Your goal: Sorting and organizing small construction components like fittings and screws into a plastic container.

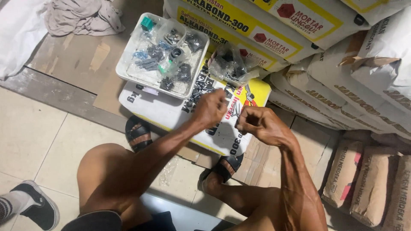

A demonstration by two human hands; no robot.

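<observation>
My left hand (209,108) and my right hand (257,124) are held close together, both with fingers curled tight, above a white sack (162,109) lying flat on the floor. Whatever sits inside the fists is hidden. Just beyond the left hand, a white tray (128,68) rests on the sack, filled with small clear bags of dark metal and plastic hardware (165,53). A loose clear bag of dark fittings (233,64) lies to the right of the tray.
Stacked white and yellow sacks (299,30) fill the back and right; brown paper sacks (368,184) stand at lower right. My sandalled feet (137,133) rest by the flat sack. A crumpled cloth (81,17) lies at upper left. Another person's black shoe (36,207) is at lower left.
</observation>
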